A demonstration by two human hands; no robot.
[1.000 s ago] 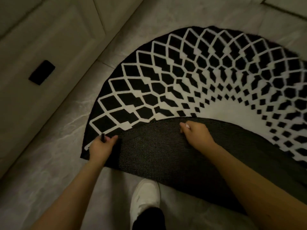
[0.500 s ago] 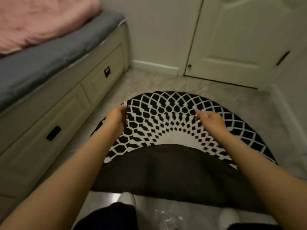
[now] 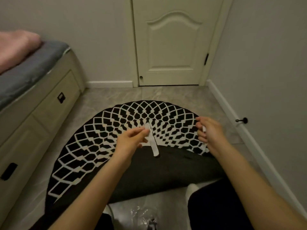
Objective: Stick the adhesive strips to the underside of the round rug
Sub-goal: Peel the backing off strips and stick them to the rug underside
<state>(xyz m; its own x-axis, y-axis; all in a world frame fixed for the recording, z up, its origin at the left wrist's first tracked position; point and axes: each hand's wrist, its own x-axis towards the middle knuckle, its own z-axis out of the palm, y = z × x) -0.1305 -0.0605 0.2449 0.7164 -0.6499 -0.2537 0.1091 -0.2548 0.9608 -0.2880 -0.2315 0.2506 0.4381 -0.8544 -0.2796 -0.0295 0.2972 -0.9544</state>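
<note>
The round black-and-white rug lies on the floor with its near part folded over, so the dark underside faces up. My left hand is raised over the fold and pinches a white adhesive strip, which hangs down toward the underside. My right hand hovers to the right at the same height, with a small white piece between its curled fingers. Whether that piece is a strip or peeled backing I cannot tell.
A bed base with drawers runs along the left. A closed door stands ahead, a wall with a doorstop on the right. Clear plastic packaging lies on the tiles by my feet, a white shoe near the rug's edge.
My hands left the folded rug edge and rose above it. The left hand now holds a white strip, and the right has moved out to the right. The view lifted toward the door.
</note>
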